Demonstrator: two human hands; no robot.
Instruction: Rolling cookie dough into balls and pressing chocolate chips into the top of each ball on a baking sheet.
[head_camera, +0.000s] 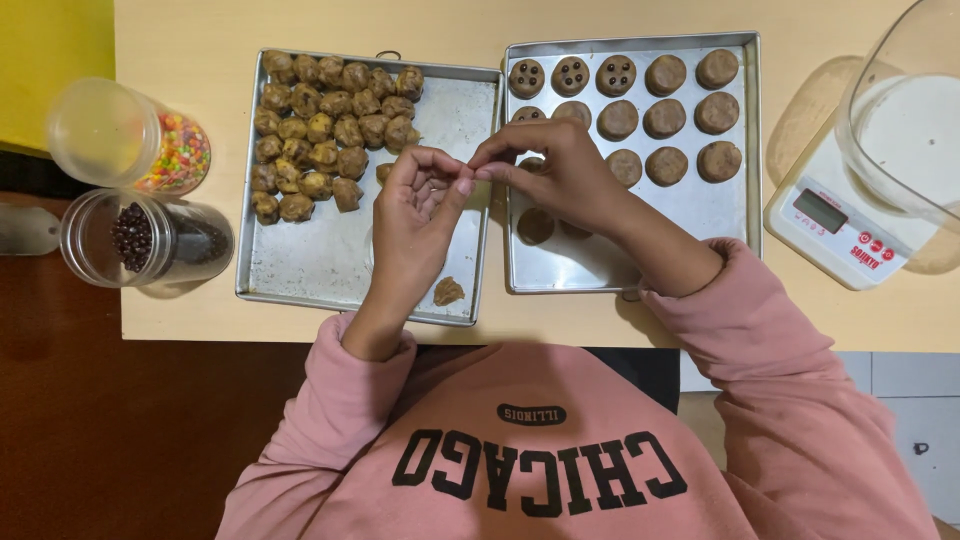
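Note:
My left hand (418, 215) is cupped palm-up over the right part of the left metal tray (300, 270), fingers curled and nothing seen in the palm. My right hand (560, 175) reaches from over the right tray (700, 215), and its pinched fingertips touch my left thumb tip above the gap between the trays. Any bit of dough between those fingertips is too small to see. Several rough dough balls (325, 130) fill the left tray's top left. Flattened dough discs (665, 120) lie in rows on the right tray, three of them topped with dark chips (570, 75).
One loose dough piece (447, 291) lies at the left tray's front right. Left of the trays are a jar of coloured candies (130, 140) and a jar of dark chips (145, 238), both on their sides. A white kitchen scale (835, 225) bearing a clear container (900, 120) stands at right.

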